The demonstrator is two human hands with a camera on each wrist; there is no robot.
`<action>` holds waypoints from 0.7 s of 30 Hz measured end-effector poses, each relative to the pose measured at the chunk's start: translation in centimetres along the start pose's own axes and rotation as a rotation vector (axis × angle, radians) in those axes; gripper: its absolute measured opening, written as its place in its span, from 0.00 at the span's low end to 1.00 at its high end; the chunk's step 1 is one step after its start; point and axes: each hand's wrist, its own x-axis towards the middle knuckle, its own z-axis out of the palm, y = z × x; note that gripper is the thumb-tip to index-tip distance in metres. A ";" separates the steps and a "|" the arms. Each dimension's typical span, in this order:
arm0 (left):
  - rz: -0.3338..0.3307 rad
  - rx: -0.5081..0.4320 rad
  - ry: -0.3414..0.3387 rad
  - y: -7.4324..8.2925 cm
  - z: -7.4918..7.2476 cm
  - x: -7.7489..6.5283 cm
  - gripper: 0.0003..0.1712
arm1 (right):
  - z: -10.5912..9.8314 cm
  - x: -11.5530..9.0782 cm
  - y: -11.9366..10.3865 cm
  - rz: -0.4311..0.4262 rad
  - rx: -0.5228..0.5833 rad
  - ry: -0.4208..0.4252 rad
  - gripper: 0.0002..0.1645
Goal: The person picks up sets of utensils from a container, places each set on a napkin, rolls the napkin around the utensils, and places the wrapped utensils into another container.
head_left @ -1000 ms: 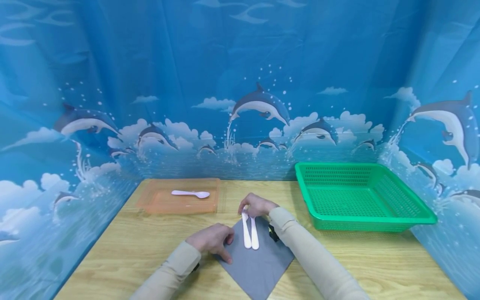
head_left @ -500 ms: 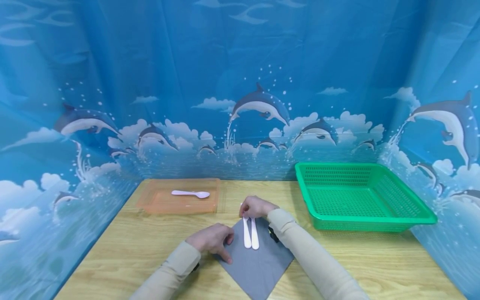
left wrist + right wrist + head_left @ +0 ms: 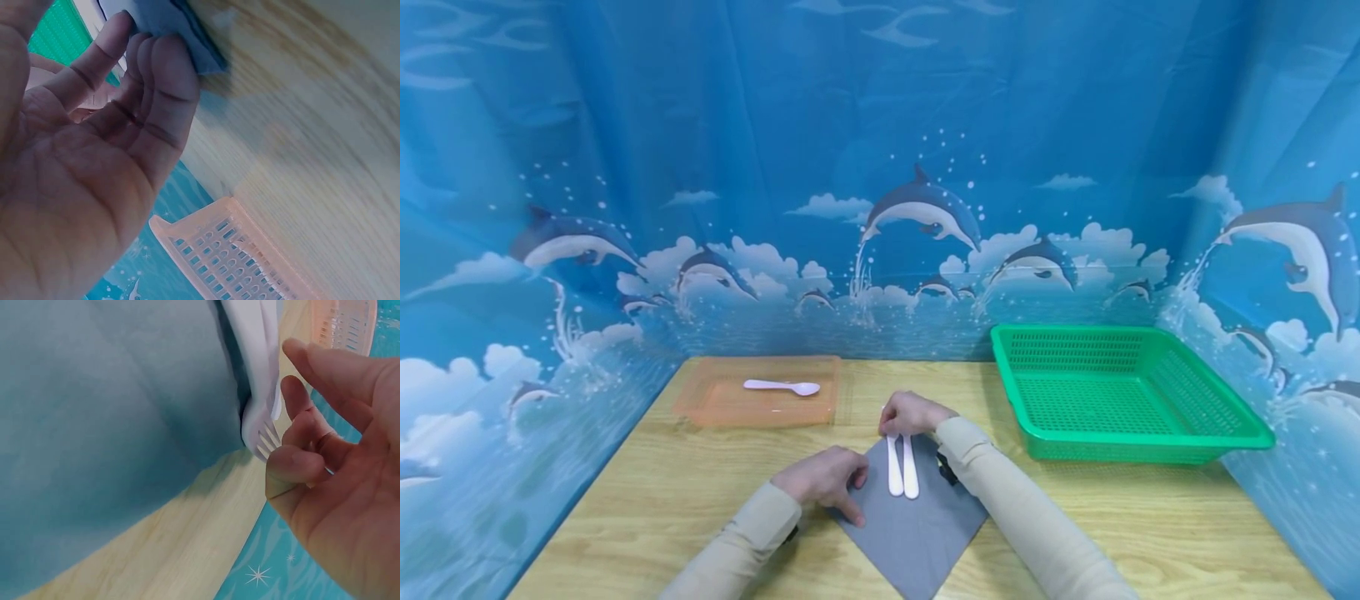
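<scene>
A grey cloth (image 3: 917, 542) lies on the table with a corner toward me. On it, side by side, are a white plastic fork (image 3: 253, 428) and a second white utensil (image 3: 911, 471), handles toward me. My right hand (image 3: 913, 412) is over their far ends and hides them in the head view. In the right wrist view its bent fingers and thumb stand apart, right beside the fork's tines. My left hand (image 3: 827, 479) rests at the cloth's left corner. In the left wrist view its thumb and loosely bent fingers touch the cloth's edge (image 3: 206, 59).
A translucent orange basket (image 3: 715, 412) stands at the back left with a white spoon (image 3: 782, 387) in it. At the back right is a large green basket (image 3: 1135, 440). A blue dolphin-print curtain (image 3: 880, 125) encloses the wooden table (image 3: 647, 500).
My right hand has shifted slightly toward me along the utensils, covering the fork's head, which showed a second ago. The left hand and cloth have stayed put.
</scene>
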 end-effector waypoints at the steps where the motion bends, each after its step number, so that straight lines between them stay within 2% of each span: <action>1: 0.004 0.002 0.002 0.0 0.0 0.0 0.25 | 0.0 0.0 0.0 -0.001 0.013 0.007 0.08; 8: 0.044 0.019 0.025 0.0 -0.1 -0.3 0.25 | -0.2 0.0 -0.1 -0.042 0.072 0.054 0.10; 14: 0.053 -0.025 0.033 -0.2 -0.1 -0.3 0.21 | -0.1 0.4 0.1 -0.080 0.082 0.114 0.11; 21: 0.046 -0.070 0.086 -0.8 -0.3 -0.4 0.17 | 0.0 0.8 -0.5 -0.134 0.099 0.167 0.12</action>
